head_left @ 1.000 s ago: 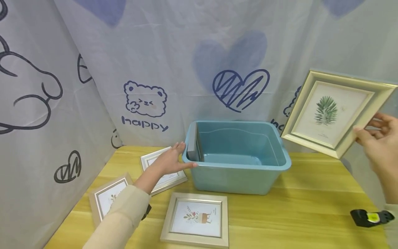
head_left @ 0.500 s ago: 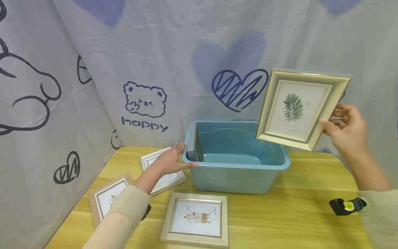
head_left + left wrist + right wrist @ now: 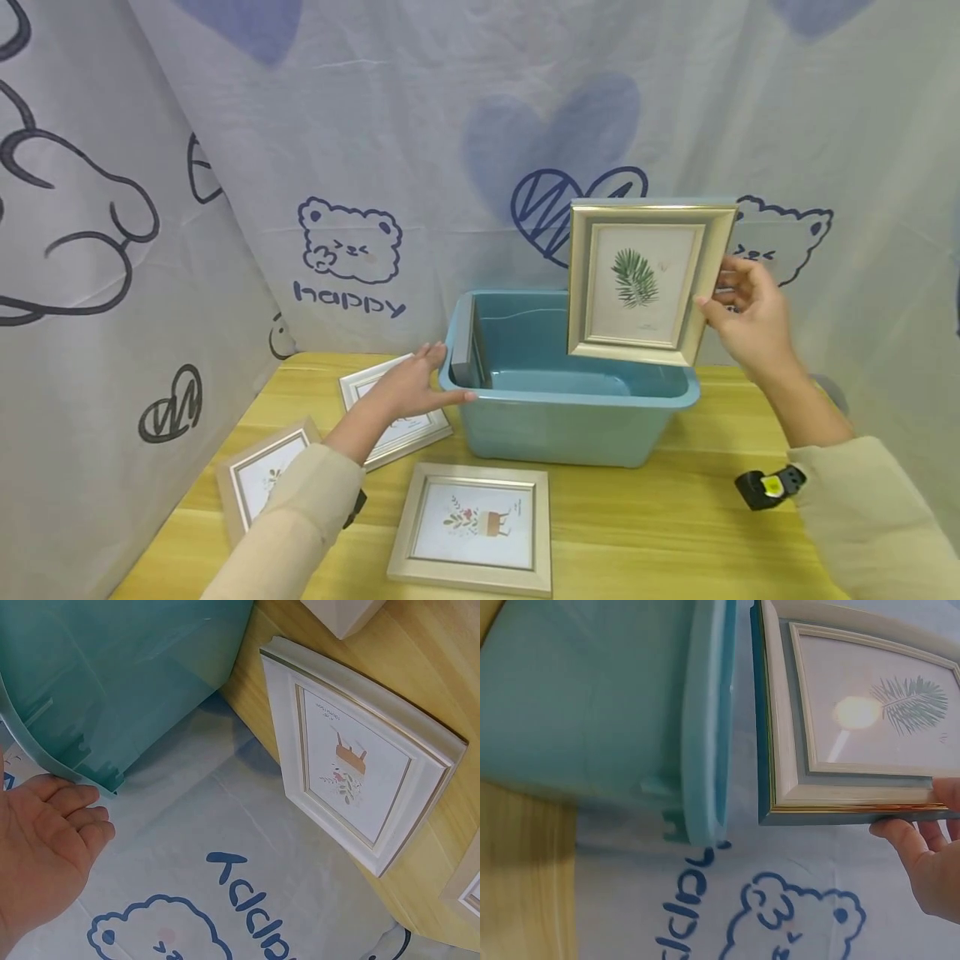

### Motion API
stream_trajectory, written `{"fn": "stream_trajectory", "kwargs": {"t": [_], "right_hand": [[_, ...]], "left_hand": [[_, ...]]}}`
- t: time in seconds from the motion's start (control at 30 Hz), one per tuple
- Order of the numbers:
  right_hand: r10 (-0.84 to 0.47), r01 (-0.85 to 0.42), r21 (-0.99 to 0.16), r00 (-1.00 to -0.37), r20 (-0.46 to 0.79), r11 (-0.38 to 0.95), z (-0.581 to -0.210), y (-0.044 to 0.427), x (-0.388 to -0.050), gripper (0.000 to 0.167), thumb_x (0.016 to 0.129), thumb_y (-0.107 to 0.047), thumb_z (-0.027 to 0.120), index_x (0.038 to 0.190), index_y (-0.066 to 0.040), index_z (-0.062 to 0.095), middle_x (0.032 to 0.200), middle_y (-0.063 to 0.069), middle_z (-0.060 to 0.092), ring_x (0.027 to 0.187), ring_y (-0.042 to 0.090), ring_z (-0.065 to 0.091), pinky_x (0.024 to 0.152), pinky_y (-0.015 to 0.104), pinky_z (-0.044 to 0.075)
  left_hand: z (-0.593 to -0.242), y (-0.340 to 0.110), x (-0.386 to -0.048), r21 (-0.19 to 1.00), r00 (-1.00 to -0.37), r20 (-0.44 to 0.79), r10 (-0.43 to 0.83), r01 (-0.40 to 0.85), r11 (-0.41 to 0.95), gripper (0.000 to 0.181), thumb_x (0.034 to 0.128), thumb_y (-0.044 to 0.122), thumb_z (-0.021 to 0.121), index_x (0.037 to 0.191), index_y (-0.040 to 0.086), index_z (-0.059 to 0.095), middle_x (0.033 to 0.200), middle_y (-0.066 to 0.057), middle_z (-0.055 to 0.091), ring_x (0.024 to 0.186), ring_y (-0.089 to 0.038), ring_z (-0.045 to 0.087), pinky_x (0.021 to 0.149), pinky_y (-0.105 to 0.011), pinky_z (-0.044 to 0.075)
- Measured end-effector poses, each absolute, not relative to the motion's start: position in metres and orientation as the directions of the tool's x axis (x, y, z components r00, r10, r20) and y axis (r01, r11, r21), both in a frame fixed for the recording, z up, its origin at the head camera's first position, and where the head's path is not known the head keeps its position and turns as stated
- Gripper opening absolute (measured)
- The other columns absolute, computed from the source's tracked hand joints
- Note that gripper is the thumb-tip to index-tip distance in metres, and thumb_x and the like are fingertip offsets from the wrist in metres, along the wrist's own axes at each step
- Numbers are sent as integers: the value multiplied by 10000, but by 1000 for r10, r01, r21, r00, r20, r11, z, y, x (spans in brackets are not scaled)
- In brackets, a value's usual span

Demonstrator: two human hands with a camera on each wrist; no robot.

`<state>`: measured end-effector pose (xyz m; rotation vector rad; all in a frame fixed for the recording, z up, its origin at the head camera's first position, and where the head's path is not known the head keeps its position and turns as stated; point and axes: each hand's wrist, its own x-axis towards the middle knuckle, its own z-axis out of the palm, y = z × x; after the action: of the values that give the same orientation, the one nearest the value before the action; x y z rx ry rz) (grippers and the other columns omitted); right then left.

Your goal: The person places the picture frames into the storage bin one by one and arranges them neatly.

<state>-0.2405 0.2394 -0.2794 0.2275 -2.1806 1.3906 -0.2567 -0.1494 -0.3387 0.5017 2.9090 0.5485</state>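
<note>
In the head view my right hand point(image 3: 756, 321) grips a picture frame point(image 3: 636, 283) by its right edge, thumb in front, fingers behind. The frame has a pale gold border and a green palm leaf print. It is nearly upright, above the right half of a blue plastic tub point(image 3: 555, 429). From the right wrist view, a gap separates the frame point(image 3: 870, 705) from the tub's rim point(image 3: 701, 727). My left hand point(image 3: 408, 387) rests on the tub's left front corner, thumb stretched along the front rim. Inside the tub's left end a grey-edged frame point(image 3: 465, 346) stands on edge.
A white frame point(image 3: 408, 446) lies partly under my left forearm. Further left is a beige frame point(image 3: 258, 475), partly hidden by the sleeve. Another beige frame point(image 3: 480, 575) with a flower print lies in front of the tub. A printed curtain point(image 3: 442, 125) hangs behind the wooden table point(image 3: 660, 542).
My right hand has carried the palm leaf frame leftward from the right side to above the tub, turning it straighter. My left hand has stayed on the tub's corner.
</note>
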Motion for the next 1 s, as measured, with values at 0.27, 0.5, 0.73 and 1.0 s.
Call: {"fn": "stream_trajectory", "kwargs": {"t": [0.27,0.5,0.73,1.0], "right_hand": [[88,-412,-806,-867,490,426,-292,222,-245,384,849,61,572,1192,-53,440,942,-159,498,769,-22,525,635,81,481],[24,-394,-797,-891,454,457,-300,207,-248,437,854,42,582,1249,80,397,1009,-18,516,786,-32,495,644,78,463],[-63,-371,-779,-917,395,506,-310,193,-256,433,880,29,553,1275,89,384,1134,232,498,882,112,486,735,79,407],[-153,-357,-796,-933,325,489,-322,178,-264,406,880,65,517,1256,93,366,1164,265,483,976,309,501,804,183,415]], "left_hand": [[-340,-149,-256,382,-935,-72,348,297,875,960,799,601,590,1465,22,213,1540,-185,155,1406,-365,202,1116,-502,269],[-340,-149,-255,377,-935,-67,350,301,876,956,800,601,589,1465,25,216,1540,-185,159,1405,-366,205,1116,-505,269],[-339,-150,-255,383,-933,-75,351,298,874,961,800,603,588,1465,20,210,1540,-185,151,1407,-369,193,1120,-505,257],[-339,-150,-255,384,-933,-74,351,298,874,957,801,603,585,1468,30,206,1543,-179,145,1407,-370,191,1119,-512,254]]}}
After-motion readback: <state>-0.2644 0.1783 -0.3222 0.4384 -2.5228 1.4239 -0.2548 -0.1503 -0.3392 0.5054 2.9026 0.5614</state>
